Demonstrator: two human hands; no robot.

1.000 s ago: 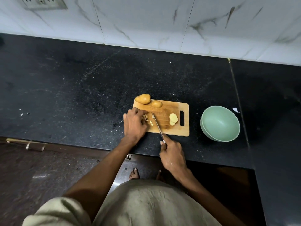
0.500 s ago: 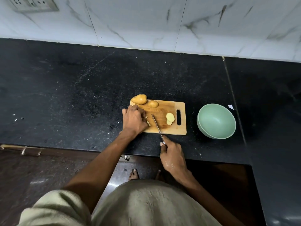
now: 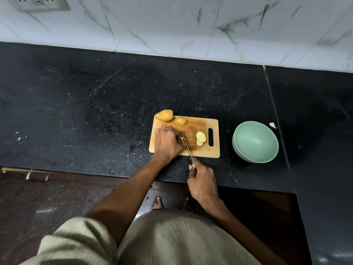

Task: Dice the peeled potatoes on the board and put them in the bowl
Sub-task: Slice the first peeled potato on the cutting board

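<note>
A wooden cutting board (image 3: 193, 127) lies on the black counter. Two whole potatoes (image 3: 164, 115) (image 3: 180, 121) sit at its far left edge. A couple of pale potato slices (image 3: 201, 137) lie near the board's handle slot. My left hand (image 3: 167, 143) covers the board's left part, its curled fingers holding down small potato pieces (image 3: 181, 138) that are mostly hidden. My right hand (image 3: 202, 180) grips the handle of a knife (image 3: 186, 145), whose blade lies across the board right beside my left fingertips. A pale green bowl (image 3: 255, 141), with nothing in it, stands to the right of the board.
The black stone counter (image 3: 95, 111) stretches wide to the left and behind the board, up to a white marble-tiled wall (image 3: 191, 25). A small white scrap (image 3: 272, 125) lies just behind the bowl. The counter's front edge runs below my hands, with floor and my feet beneath.
My left hand has closed over the cut pieces, hiding most of them, and the knife blade has come in close against its fingertips. The camera view has shifted slightly.
</note>
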